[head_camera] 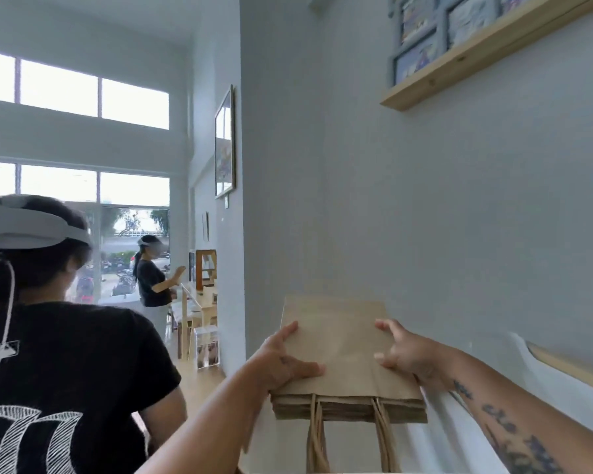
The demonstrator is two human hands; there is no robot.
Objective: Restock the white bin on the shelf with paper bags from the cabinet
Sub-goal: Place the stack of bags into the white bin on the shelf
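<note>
Nearest to the camera is a stack of paper bags (348, 357), flat and brown, held level in front of the chest. Its near edge shows many folded layers, and the paper handles (349, 436) hang down from this edge to the bottom of the picture. The left hand (281, 360) clamps the left side of the stack: the thumb lies flat on the top sheet near the front corner, one finger reaches along the left edge, and the other fingers are hidden under the stack. The right hand (404, 354) holds the right side with fingers spread and curled, the tips pressing on the top sheet; its forearm has dark tattoos.

Under and to the right of the stack is a white surface (459, 422) with a curved edge; I cannot tell if this is the bin. The far edge of the stack points to a plain grey wall (425, 200), which has free room above the bags. High on this wall a wooden shelf (493, 53) carries framed pictures (421, 35).

On the left, very close, stands a person in a black shirt (65, 371) with a white headband, so that side is narrow. Farther along, another person (153, 278) stands beside wooden furniture (199, 302) near large windows (83, 186).
</note>
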